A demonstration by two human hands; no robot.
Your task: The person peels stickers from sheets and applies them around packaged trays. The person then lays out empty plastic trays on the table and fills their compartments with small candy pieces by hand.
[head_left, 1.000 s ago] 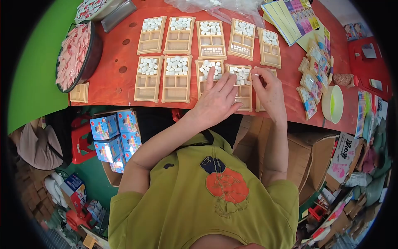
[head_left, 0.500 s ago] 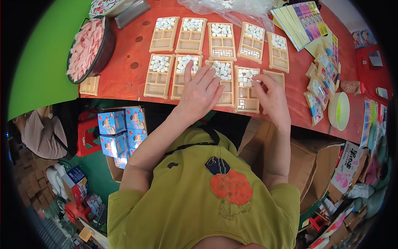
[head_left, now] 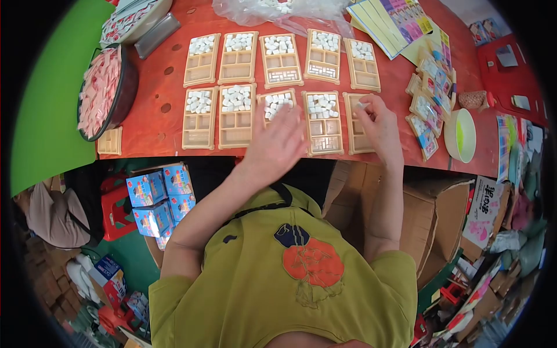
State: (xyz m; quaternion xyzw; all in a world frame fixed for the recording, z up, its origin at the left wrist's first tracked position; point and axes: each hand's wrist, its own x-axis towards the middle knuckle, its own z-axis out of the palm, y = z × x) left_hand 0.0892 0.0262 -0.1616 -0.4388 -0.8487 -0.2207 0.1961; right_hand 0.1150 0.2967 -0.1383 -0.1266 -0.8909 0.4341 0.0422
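Note:
Tan compartment trays stand in two rows on the red table; most hold small white marshmallow-like pieces (head_left: 236,98) in their top section. My left hand (head_left: 277,138) hovers over the third front tray (head_left: 268,93), fingers stretched out and slightly blurred, hiding its lower part. At the right end of the front row, my right hand (head_left: 380,124) is closed in a pinch over the fifth tray (head_left: 358,136). A white piece (head_left: 362,105) shows at its fingertips. Between the hands lies the fourth front tray (head_left: 323,124), its top section filled with white pieces.
A dark basin (head_left: 129,87) of pink packets stands left, beside a small tan tray (head_left: 109,141). A clear plastic bag (head_left: 290,20) lies at the back. Right are printed cards (head_left: 377,29), packed trays (head_left: 426,107) and a pale bowl (head_left: 460,136). Blue boxes (head_left: 152,220) sit below the table.
The view has shifted, so the trays appear further left. Relative to them, my left hand has moved right to the third front tray, and my right hand from the fourth to the fifth.

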